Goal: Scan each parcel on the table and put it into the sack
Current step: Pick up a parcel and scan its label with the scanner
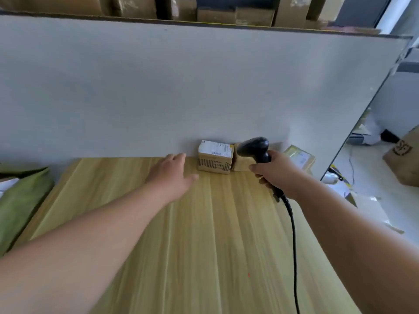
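**Reaching for the labelled parcel, scanner ready**

Pale wood-grain table (181,245) runs out ahead of me to a grey partition (181,87), with cartons stacked beyond its top edge.

From the head view, my left hand (172,175) is flat and spread, palm down, holding nothing, just short of the small labelled parcel (215,158), which sits just past my fingertips against the partition. A second, plain brown parcel (240,163) touches its far side, directly ahead of my right hand (274,173). That hand is wrapped tight round the grip of the black scanner (255,148), its cord (293,245) trailing back along the table beside my forearm. Green sack (20,205) lies well off to the outside of my left arm, at the table's edge.

As I see it, the risks are these: a careless grab could knock the neighbouring parcel along or tip the label away from the scanner, and the cord could snag as I swing across to the sack.

Hard to read: the label print is blurred, the scanner head hides part of the plain parcel, and a yellowish packet (299,156) beyond my right hand is partly covered. The sack's mouth is cut off.
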